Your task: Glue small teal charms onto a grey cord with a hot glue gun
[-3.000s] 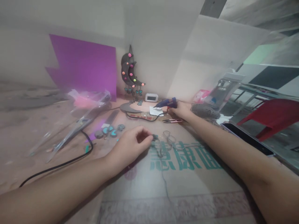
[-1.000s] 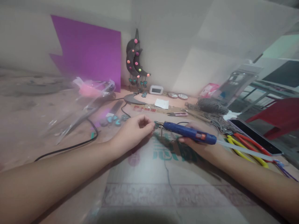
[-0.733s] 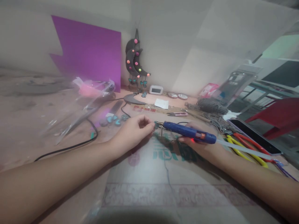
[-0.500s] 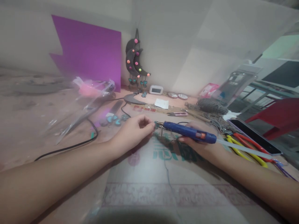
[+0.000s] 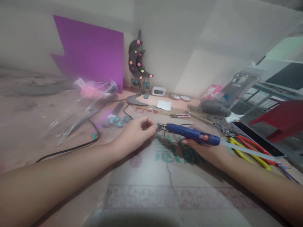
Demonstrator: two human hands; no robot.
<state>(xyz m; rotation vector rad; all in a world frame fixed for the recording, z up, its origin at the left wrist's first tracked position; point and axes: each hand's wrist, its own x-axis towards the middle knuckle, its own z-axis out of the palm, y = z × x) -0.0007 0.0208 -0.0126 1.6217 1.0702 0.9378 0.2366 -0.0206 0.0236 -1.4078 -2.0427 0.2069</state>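
My right hand [image 5: 203, 142] is wrapped round a blue glue gun [image 5: 189, 133], with a clear glue stick [image 5: 246, 150] poking out of its rear. The gun's metal nozzle points left and meets a small dark grey-teal piece [image 5: 159, 127]. Thumb and fingertips of my left hand [image 5: 139, 132] pinch that piece, whose exact shape is mostly hidden. Thin grey yarn [image 5: 169, 136] trails from it onto the printed board [image 5: 146, 179]. Several teal-and-grey ornaments [image 5: 118, 121] lie beyond my left wrist.
A moon hanging [image 5: 138, 63] leans on the wall beside purple card [image 5: 94, 53]. A grey crescent [image 5: 136, 100], white clock [image 5: 158, 91], paper [image 5: 163, 105] and thread snips [image 5: 180, 116] lie ahead. Grey yarn [image 5: 216, 108], phone [image 5: 259, 138] and pliers [image 5: 251, 149] sit right; a black cable [image 5: 71, 150] runs left.
Three seconds ago my right hand was at the back by the paper with the glue gun; it has since brought the nozzle to the pinched piece. The last second shows almost no movement.
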